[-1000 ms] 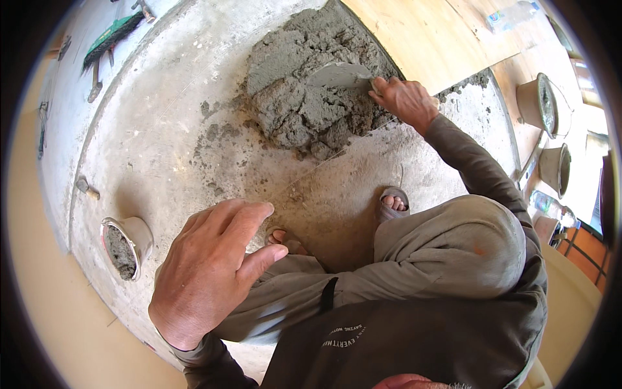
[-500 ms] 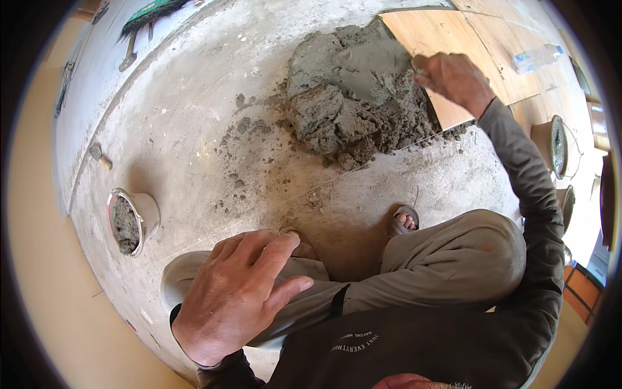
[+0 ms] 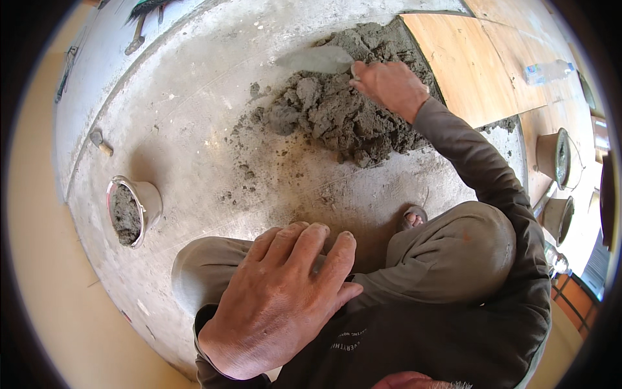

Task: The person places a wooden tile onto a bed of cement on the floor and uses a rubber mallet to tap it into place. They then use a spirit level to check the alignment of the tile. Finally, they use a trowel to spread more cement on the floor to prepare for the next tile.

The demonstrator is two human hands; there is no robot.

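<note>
My right hand (image 3: 392, 89) grips a trowel (image 3: 317, 59) by its handle end; the grey blade points left, at the far left edge of a heap of wet mortar (image 3: 350, 123). Part of the blade is smeared by motion. The mortar lies on the bare concrete floor (image 3: 188, 123), with crumbs scattered to its left and near side. My left hand (image 3: 285, 292) hangs in the air above my lap, back upward, with its fingers spread and holding nothing.
A wooden board (image 3: 460, 68) borders the mortar on the right, with a plastic bottle (image 3: 547, 71) beyond. At left stand a mortar-filled bucket (image 3: 133, 211) and a small hammer-like tool (image 3: 101, 142). More buckets (image 3: 556, 155) stand at right. A broom (image 3: 146, 8) lies at the far left.
My right hand has swept the trowel leftward across the mortar, from beside the board to the heap's left edge. My left hand has shifted right and slightly up, its fingers still spread.
</note>
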